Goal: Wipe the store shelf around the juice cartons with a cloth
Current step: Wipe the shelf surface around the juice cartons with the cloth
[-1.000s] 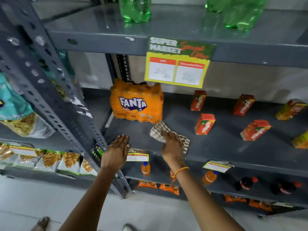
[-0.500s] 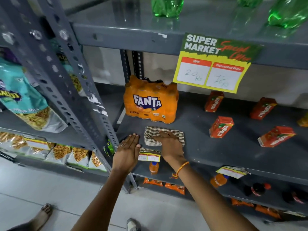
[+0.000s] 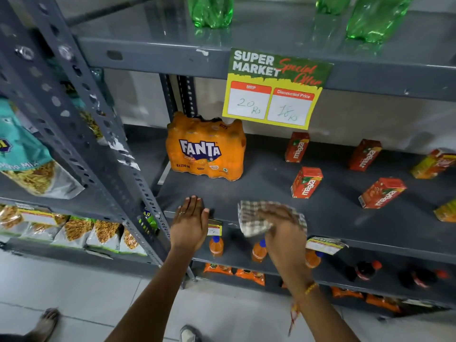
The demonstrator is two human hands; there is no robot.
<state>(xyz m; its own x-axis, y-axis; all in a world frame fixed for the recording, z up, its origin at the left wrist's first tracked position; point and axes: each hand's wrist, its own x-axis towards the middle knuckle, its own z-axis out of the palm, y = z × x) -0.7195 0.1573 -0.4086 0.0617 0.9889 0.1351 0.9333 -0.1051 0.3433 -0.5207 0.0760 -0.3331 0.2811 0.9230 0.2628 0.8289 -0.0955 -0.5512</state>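
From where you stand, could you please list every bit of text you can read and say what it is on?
"SUPER MARKET", "Special Offer", "MRP", "20 Rs", "Discounted Price": sign; its second handwritten price is unclear.
"FANTA", "8x250 ml": orange bottle pack.
"maaza": red juice cartons.
"Mix": teal snack bag; the rest is cut off.
Shelf-edge price tags: too blurred.

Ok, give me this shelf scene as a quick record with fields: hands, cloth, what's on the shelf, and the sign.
left hand: flat, palm down on the shelf's front edge
right hand: holding the checked cloth at the shelf front
Fanta pack: back left, upright
Maaza cartons: scattered to the right, apart from the cloth
price sign: hangs from the upper shelf, MRP 20 Rs
green bottles: upper shelf
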